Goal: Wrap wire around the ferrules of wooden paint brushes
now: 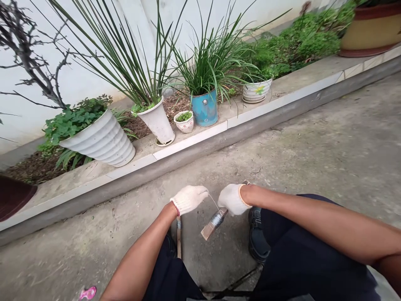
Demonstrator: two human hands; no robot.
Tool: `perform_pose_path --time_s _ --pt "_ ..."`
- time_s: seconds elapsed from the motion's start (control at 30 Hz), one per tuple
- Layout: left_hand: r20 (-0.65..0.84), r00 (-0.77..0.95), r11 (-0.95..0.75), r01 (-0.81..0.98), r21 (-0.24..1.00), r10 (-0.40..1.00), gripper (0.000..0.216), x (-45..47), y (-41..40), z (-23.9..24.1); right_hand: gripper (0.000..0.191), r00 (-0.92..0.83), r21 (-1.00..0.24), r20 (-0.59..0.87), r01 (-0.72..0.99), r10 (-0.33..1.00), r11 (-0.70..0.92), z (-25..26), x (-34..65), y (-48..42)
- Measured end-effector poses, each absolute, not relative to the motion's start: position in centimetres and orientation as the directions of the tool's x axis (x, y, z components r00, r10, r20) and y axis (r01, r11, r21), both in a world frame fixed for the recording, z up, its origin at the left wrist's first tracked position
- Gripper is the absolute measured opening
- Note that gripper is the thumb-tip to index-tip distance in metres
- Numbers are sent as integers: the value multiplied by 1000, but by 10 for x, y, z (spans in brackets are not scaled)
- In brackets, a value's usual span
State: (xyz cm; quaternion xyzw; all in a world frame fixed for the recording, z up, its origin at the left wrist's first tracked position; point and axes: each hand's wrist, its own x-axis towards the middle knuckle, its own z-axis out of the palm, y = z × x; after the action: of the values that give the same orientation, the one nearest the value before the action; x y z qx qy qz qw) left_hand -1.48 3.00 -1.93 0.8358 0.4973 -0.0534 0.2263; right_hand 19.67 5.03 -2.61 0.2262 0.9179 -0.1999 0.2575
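A white knitted glove covers my left hand [190, 198]. Its fingers are pinched on one end of a thin, pale wire or string [214, 202], which runs taut to the right. My right hand [233, 199], gloved in the same way, is closed around a wooden stick [207, 231] that slants down to the left between my knees. Close to its lower end, a grey winding [216, 218] of the same thin strand wraps the stick. The right palm and fingertips are hidden. Below my left wrist stands another narrow wooden piece [179, 240], also wrapped near its top.
A low tiled ledge [191, 142] crosses ahead, bearing a ribbed white pot [108, 138], a tall white pot [158, 121], a blue bucket [205, 109] and smaller pots. My shoes [259, 236] rest on concrete. A pink object [88, 292] lies at lower left.
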Motion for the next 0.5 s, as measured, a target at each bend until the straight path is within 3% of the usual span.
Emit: perform_pose_path --time_s 0.1,0.2,0.33,0.5 --pt "-325 539 -445 836 322 777 40 -17 31 -22 20 -844 -448 -458 489 278 748 -9 207 55" --pt "-325 575 -455 807 377 751 32 -18 30 -23 24 -837 -547 -370 547 404 633 4 218 65" --pt "-352 465 -284 842 458 812 41 -11 27 -22 29 -724 -563 -271 654 634 505 6 225 81" --pt "-340 488 -361 854 374 804 40 3 22 -20 31 -573 -546 -195 738 796 397 -3 225 100"
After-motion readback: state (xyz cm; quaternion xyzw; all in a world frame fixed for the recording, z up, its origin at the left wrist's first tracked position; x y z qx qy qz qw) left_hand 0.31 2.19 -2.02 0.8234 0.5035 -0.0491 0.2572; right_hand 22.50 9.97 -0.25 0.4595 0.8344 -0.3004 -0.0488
